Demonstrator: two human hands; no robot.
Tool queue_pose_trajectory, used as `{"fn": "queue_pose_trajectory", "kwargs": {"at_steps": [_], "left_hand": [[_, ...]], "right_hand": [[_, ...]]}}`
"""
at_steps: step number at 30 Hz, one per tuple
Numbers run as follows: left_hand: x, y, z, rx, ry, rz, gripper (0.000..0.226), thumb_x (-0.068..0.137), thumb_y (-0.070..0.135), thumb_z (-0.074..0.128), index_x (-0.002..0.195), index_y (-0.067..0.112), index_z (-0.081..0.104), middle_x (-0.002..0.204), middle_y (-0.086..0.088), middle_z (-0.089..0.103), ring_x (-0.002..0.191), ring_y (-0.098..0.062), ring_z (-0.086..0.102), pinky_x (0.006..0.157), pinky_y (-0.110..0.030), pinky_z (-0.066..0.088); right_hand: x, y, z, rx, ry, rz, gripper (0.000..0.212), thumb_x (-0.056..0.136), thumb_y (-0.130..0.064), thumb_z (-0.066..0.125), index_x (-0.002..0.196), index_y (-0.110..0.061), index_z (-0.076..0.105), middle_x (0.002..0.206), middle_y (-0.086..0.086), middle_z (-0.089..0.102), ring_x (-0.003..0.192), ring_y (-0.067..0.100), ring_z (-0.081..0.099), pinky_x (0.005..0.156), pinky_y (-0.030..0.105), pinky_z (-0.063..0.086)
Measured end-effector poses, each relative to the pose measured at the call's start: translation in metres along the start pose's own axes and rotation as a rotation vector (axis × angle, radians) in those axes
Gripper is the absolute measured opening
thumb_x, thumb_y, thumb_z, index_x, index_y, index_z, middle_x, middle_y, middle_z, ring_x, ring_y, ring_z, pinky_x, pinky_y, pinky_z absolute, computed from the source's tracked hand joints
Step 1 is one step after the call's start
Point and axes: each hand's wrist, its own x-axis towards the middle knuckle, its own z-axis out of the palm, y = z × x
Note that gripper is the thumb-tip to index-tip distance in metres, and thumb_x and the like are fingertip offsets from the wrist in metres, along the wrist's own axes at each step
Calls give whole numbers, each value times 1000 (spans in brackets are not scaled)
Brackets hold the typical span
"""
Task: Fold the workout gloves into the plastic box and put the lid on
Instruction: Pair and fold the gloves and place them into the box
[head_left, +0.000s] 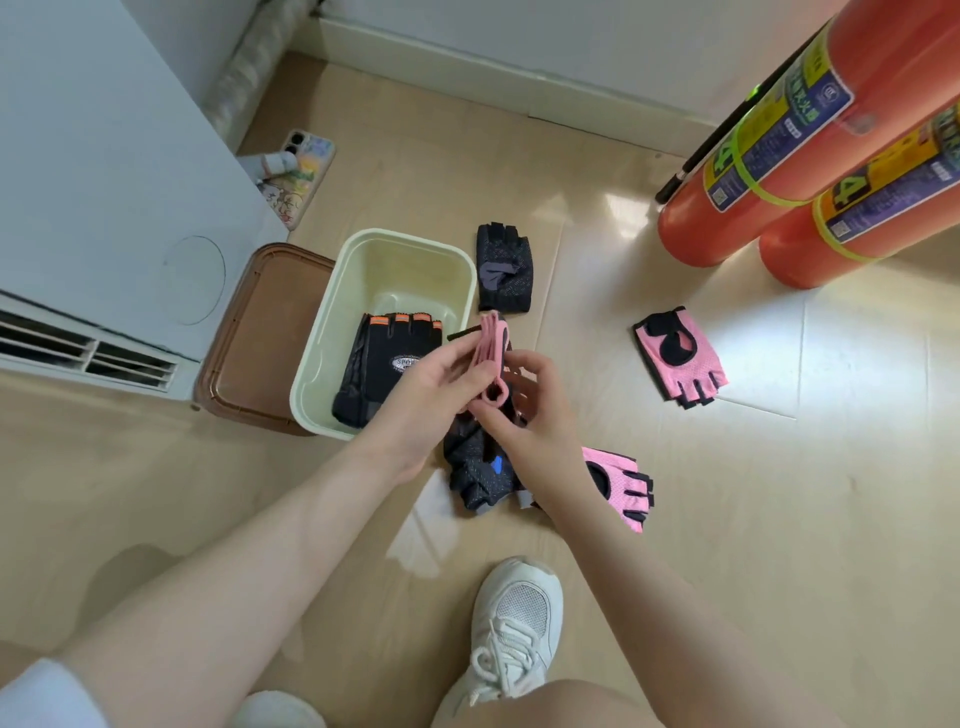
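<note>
A pale cream plastic box (332, 332) stands on the floor with a black glove with orange stripes (382, 364) inside it. Its brown lid (260, 332) lies flat to the box's left. My left hand (431, 387) and my right hand (530, 410) both grip a folded pink glove (491, 353) just right of the box rim. On the floor lie a black glove (503, 267) beyond the box, a pink glove (678, 356) to the right, another pink glove (618, 480) by my right wrist, and a black dotted glove (475, 467) under my hands.
Two orange fire extinguishers (769, 156) lean at the right. A white appliance (104, 182) with a vent fills the left, with a phone (301, 176) in a decorated case beside it. My white shoe (514, 623) is on the wooden floor near the bottom.
</note>
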Motion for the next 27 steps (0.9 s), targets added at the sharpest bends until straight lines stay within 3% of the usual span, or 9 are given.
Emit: {"fn": "queue_pose_trajectory", "kwargs": {"at_steps": [4, 7, 10, 13, 15, 18, 21, 24, 27], "left_hand": [[4, -5, -8, 202, -34, 92, 56, 79, -9, 58, 113, 35, 53, 113, 20, 60, 107, 11, 55, 89, -8, 42], [5, -4, -14, 587, 20, 223, 45, 79, -9, 51, 108, 22, 63, 100, 18, 62, 93, 21, 53, 83, 0, 37], [8, 4, -25, 901, -70, 369, 30, 80, -4, 53, 97, 15, 68, 82, 23, 56, 82, 18, 49, 73, 0, 35], [11, 12, -29, 985, -217, 403, 14, 82, 8, 62, 90, 17, 69, 76, 25, 54, 80, 14, 49, 71, -2, 35], [9, 15, -25, 981, -234, 469, 9, 82, 18, 62, 88, 17, 69, 79, 19, 57, 81, 8, 48, 75, -7, 35], [9, 11, -19, 1018, -103, 583, 18, 82, 31, 56, 83, 17, 67, 107, 2, 60, 107, -1, 40, 96, -21, 30], [10, 11, -15, 959, -15, 462, 5, 85, 24, 59, 84, 20, 62, 143, -1, 39, 132, -2, 14, 109, -26, 11], [11, 11, -10, 899, -47, 406, 1, 88, 16, 54, 88, 17, 54, 143, -5, 41, 127, 1, 22, 102, -12, 11], [10, 10, -8, 946, 26, 493, 7, 88, 16, 54, 91, 10, 55, 139, -6, 44, 122, -4, 30, 102, -16, 16]], "right_hand": [[5, 0, -15, 399, 65, 204, 13, 91, -8, 51, 96, -17, 58, 89, 3, 64, 84, 16, 61, 83, 36, 51], [8, -2, -34, 286, 165, 204, 17, 93, -4, 47, 87, -17, 56, 80, 2, 62, 70, 7, 62, 70, 29, 55], [18, -1, -57, 169, 327, 111, 24, 92, -2, 48, 82, -22, 57, 75, -7, 62, 63, -4, 61, 62, 16, 54], [29, 1, -68, -92, 155, 9, 33, 90, -2, 53, 83, -34, 60, 83, -14, 63, 77, 0, 58, 74, 16, 45], [31, -4, -62, -146, -41, 23, 27, 88, 0, 54, 85, -26, 63, 84, -9, 65, 74, -4, 60, 70, 13, 46], [33, -10, -54, -143, -208, 30, 24, 88, -3, 55, 91, -24, 68, 86, -3, 69, 82, 5, 66, 74, 23, 55], [39, -13, -50, -16, -274, 115, 24, 91, -9, 54, 95, -25, 70, 93, 5, 72, 93, 24, 68, 83, 39, 56], [44, -19, -46, 33, -324, 143, 22, 95, -10, 47, 105, -10, 67, 73, -8, 73, 68, 5, 69, 57, 17, 54], [49, -25, -45, 76, -391, 198, 25, 98, -8, 39, 110, -4, 60, 53, -14, 66, 45, -5, 58, 41, 5, 40]]}}
